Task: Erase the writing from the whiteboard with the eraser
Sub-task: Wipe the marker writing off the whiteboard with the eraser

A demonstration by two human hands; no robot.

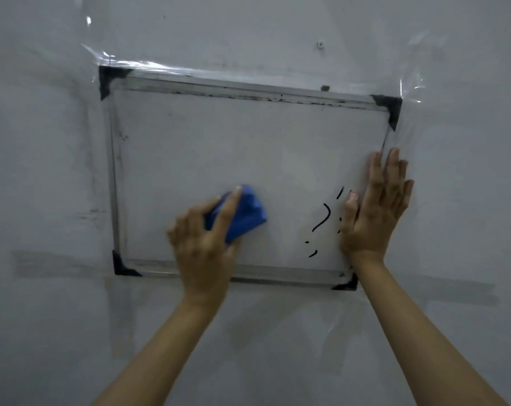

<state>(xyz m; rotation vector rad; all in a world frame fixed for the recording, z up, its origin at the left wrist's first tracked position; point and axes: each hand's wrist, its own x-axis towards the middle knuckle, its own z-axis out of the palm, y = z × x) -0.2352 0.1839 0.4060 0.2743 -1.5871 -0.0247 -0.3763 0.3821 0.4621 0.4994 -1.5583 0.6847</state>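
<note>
Left hand (203,244) grips the blue eraser (242,213), soft and light, pressed low on the whiteboard (219,148); right hand (374,209) lies open, flat at the whiteboard's right edge beside remaining marks (321,222).

Left hand (203,244) pressing blue eraser (242,213) on whiteboard (219,148), right hand (374,209) flat on board's edge, black marks (321,221) between the hands

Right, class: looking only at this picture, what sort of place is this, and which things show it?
Probably a plain indoor room, not clearly a classroom. A small framed whiteboard is fixed to a bare grey wall with clear tape. Nothing else of the room shows.
</note>
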